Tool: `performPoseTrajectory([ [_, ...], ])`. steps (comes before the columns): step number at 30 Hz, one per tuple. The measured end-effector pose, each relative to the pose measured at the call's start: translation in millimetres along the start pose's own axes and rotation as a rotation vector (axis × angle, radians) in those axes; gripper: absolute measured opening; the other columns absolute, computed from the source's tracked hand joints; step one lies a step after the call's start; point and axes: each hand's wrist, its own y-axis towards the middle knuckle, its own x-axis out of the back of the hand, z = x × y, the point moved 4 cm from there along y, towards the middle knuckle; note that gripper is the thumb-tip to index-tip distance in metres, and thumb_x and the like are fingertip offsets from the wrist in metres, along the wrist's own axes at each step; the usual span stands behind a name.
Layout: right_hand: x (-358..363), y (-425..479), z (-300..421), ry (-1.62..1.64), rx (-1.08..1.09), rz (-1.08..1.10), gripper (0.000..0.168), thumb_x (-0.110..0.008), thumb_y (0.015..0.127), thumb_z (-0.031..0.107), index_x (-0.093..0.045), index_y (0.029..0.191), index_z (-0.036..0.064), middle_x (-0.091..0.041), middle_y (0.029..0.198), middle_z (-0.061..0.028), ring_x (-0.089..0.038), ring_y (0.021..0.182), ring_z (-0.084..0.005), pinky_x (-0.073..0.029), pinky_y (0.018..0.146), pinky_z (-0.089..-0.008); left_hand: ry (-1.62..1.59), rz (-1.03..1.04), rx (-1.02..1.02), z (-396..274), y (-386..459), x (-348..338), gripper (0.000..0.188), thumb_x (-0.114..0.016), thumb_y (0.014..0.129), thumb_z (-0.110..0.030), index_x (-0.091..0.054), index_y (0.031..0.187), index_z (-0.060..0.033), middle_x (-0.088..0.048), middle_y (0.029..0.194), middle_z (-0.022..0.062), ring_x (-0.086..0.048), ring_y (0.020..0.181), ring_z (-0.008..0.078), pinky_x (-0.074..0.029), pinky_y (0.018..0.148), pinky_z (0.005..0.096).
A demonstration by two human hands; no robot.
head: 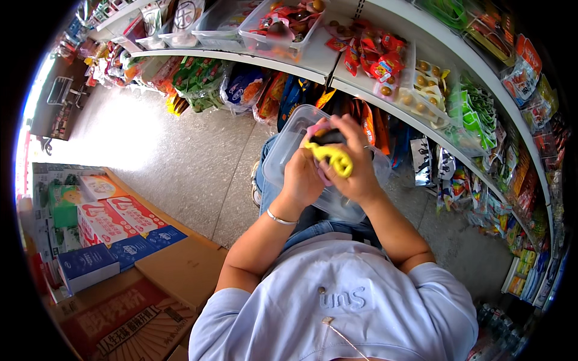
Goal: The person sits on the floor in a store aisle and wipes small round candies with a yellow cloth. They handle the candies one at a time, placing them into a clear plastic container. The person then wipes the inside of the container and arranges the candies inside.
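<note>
Both my hands are together above a clear plastic bin (281,155) that rests across my lap. Between them is a blurred bundle: a curved yellow item (335,159), a dark item (333,136) and a soft pink piece (314,129), possibly cloth. My left hand (303,177) closes around the pink piece from the left. From the right, my right hand (361,173) grips the yellow item, its fingers bent over the dark one. Motion blur and my fingers hide what exactly these items are.
White store shelves (289,63) curve ahead, with red packets (377,54) and a clear bin of red packets (271,38). Hanging snack bags (198,81) line the underside. Cardboard cartons (180,268) and red-and-white boxes (119,219) stand at left beside the grey floor (194,158).
</note>
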Motion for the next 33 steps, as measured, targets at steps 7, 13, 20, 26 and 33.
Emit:
performPoseTrajectory([
  [7,4.9,-12.6,-25.3,0.491,-0.424,-0.094,0.03,-0.062,0.091,0.019,-0.059,0.115,0.003,-0.057,0.12,-0.0153,-0.057,0.107,-0.0226,-0.044,0.092,-0.0327,0.055,-0.104,-0.003,2.1,1.6,-4.8,0.05,-0.041,0.097,-0.024,-0.032,0.144,-0.0118,-0.046,0.137,0.0071,-0.051,0.12,0.024,-0.047,0.095,0.0419],
  [13,17.9,-18.9,-14.4,0.637,-0.345,-0.154,0.038,-0.058,0.092,0.017,-0.051,0.124,-0.002,-0.055,0.124,-0.0153,-0.058,0.11,-0.0204,-0.046,0.092,-0.0317,0.086,-0.136,-0.116,-1.6,6.4,2.7,0.043,-0.041,0.099,-0.028,-0.037,0.138,-0.0114,-0.051,0.132,0.0108,-0.053,0.12,0.0274,-0.047,0.097,0.0451],
  [20,10.6,-22.9,-36.4,0.345,-0.44,-0.19,0.039,-0.064,0.089,0.018,-0.054,0.122,-0.001,-0.061,0.116,-0.0149,-0.061,0.102,-0.0231,-0.047,0.088,-0.0307,0.042,-0.061,-0.26,-5.6,8.5,-2.2,0.045,-0.047,0.098,-0.03,-0.038,0.137,-0.0099,-0.051,0.133,0.0124,-0.052,0.12,0.0256,-0.046,0.098,0.0412],
  [26,-0.2,-23.8,-24.7,0.797,-0.525,-0.117,0.044,-0.068,0.086,0.009,-0.05,0.125,-0.001,-0.061,0.107,-0.0043,-0.059,0.097,-0.012,-0.048,0.087,-0.0271,0.083,-0.105,-0.241,-7.5,9.2,-5.5,0.043,-0.047,0.098,-0.025,-0.04,0.136,-0.007,-0.053,0.129,0.0125,-0.053,0.119,0.0258,-0.045,0.1,0.0419],
  [33,-2.5,-27.1,-40.9,1.075,-0.75,-0.177,0.039,-0.069,0.08,-0.002,-0.055,0.116,0.004,-0.061,0.103,-0.0012,-0.059,0.094,-0.0109,-0.048,0.085,-0.0274,0.163,-0.161,-0.224,0.7,11.6,7.0,0.042,-0.044,0.099,-0.02,-0.04,0.137,-0.004,-0.053,0.13,0.0116,-0.052,0.119,0.0243,-0.041,0.102,0.0401],
])
